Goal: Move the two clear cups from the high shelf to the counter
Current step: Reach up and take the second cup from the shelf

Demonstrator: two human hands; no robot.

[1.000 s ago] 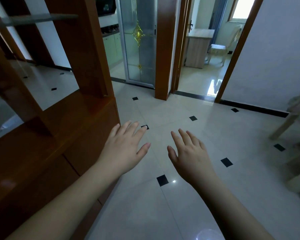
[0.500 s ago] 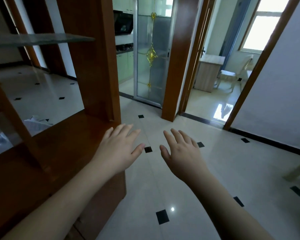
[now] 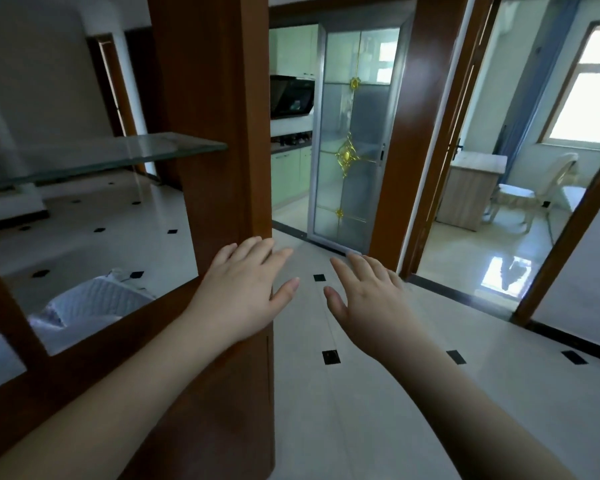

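hands empty, cups out of view

both the left hand (image 3: 243, 292) and right hand (image 3: 371, 299) hang spread and released, side by side over the floor (image 3: 361, 393). the glass shelf (image 3: 101, 157) lies up and to the left, nearer the left hand, and looks bare; no cups show, likely higher, above the frame.

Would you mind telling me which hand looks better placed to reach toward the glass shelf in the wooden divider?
Probably the left hand: it hovers open in front of the wooden divider, on the glass shelf side. The right hand hangs over the tiled floor, farther away.
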